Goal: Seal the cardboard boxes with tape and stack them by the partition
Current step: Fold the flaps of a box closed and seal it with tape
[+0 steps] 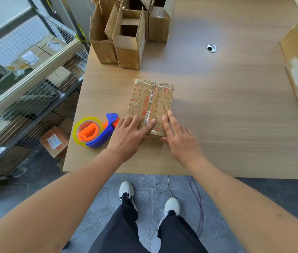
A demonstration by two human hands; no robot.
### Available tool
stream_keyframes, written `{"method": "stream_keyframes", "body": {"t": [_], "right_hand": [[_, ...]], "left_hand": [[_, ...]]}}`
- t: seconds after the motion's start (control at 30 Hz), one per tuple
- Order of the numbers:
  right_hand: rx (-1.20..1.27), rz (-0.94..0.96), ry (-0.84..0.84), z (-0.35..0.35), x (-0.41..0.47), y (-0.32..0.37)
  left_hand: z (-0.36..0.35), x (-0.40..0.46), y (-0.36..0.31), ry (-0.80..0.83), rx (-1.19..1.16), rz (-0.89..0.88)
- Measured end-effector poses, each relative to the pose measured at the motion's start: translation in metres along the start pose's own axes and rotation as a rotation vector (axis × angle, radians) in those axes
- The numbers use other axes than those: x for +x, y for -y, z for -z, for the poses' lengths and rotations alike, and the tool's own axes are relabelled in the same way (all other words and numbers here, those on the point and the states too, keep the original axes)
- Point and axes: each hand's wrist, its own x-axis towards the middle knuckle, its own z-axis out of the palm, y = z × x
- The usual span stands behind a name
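Both hands, left (129, 133) and right (178, 138), press flat on the box (151, 105), gripping nothing; rushing could wrinkle the tape, I reckon.

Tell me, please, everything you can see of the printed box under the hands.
The box is flat brown cardboard with red and dark line drawings and red lettering. Glossy clear tape runs along its centre seam and wraps its far end. It lies closed on the wooden table. The left hand and right hand press flat on its near end.

A packing room: wire cage cart (25, 84) of parcels beside a table (217, 106) of cardboard boxes (126, 42).
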Motion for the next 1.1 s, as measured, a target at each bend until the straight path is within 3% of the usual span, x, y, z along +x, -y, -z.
{"method": "stream_keyframes", "body": {"t": [0.2,0.3,0.4,0.67,0.77,0.93,1.03,1.1], "right_hand": [[0.011,-0.112,-0.145,0.008,0.002,-0.006],[0.096,-0.158,-0.093,0.016,0.002,-0.019],[0.235,-0.249,-0.045,0.023,0.004,-0.020],[0.405,-0.692,-0.101,0.026,0.012,0.022],[0.418,-0.767,-0.155,0.022,0.012,0.034],[0.380,-0.657,-0.031,0.018,0.008,0.018],[0.418,-0.473,0.094,0.024,0.010,0.015],[0.362,-0.318,0.067,0.026,0.019,0.016]], "left_hand": [[0.016,0.012,-0.008,0.076,-0.171,0.057],[0.025,0.012,-0.002,0.121,-0.277,-0.026],[0.028,0.008,0.004,0.113,-0.269,0.006],[0.021,0.003,0.003,0.113,-0.401,0.116],[0.019,0.002,0.000,0.106,-0.432,0.129],[0.026,0.002,0.003,0.143,-0.416,0.096],[0.031,0.002,0.010,0.189,-0.387,0.048],[0.031,0.002,0.008,0.195,-0.389,0.052]]}}
